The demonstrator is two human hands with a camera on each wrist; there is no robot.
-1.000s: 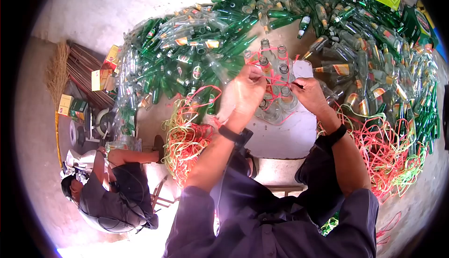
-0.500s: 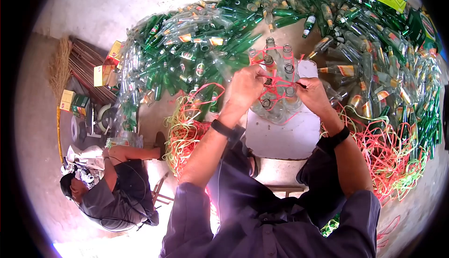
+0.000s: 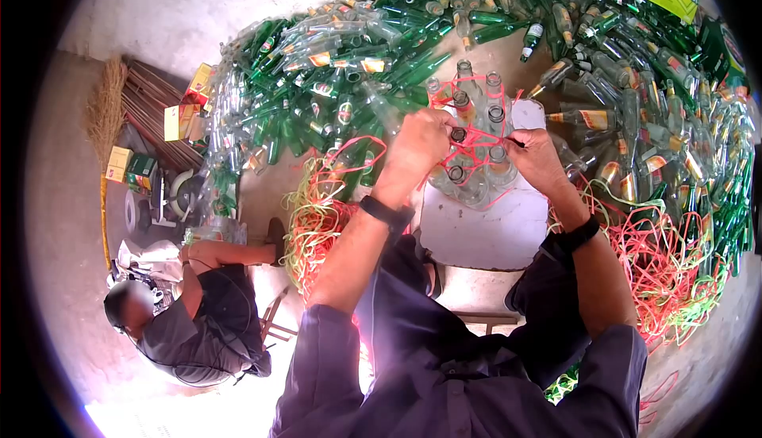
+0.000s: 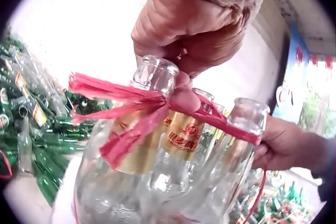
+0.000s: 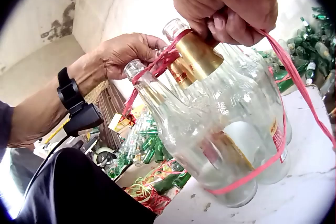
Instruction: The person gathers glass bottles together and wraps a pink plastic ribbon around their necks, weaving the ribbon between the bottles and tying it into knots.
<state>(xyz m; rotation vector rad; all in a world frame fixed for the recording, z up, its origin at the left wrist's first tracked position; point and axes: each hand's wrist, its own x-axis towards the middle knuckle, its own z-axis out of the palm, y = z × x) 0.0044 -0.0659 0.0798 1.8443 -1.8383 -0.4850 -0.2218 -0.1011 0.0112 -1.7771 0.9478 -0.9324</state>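
Several clear glass bottles (image 3: 475, 192) stand upright in a tight cluster, their necks laced together with red plastic twine (image 3: 480, 138). A second red band (image 5: 252, 175) circles them low down in the right wrist view. At the left side of the necks my left hand (image 3: 421, 148) pinches the twine, fingertips right beside a bottle mouth. Opposite it, my right hand (image 3: 540, 162) grips the twine with curled fingers, and a length (image 5: 294, 77) trails down from that hand. Loose twine ends (image 4: 113, 95) stick out from a neck in the left wrist view.
The bottles stand on a white-topped stool (image 3: 480, 236). Heaps of green and clear bottles (image 3: 333, 69) curve around behind it. Tangled red and yellow-green twine (image 3: 663, 271) lies at the right, with more (image 3: 317, 236) at the left. Another person (image 3: 186, 319) sits at lower left.
The head view has shifted slightly, so the bottles appear further right. My left hand has drawn slightly left relative to the necks; both hands still hold the twine.
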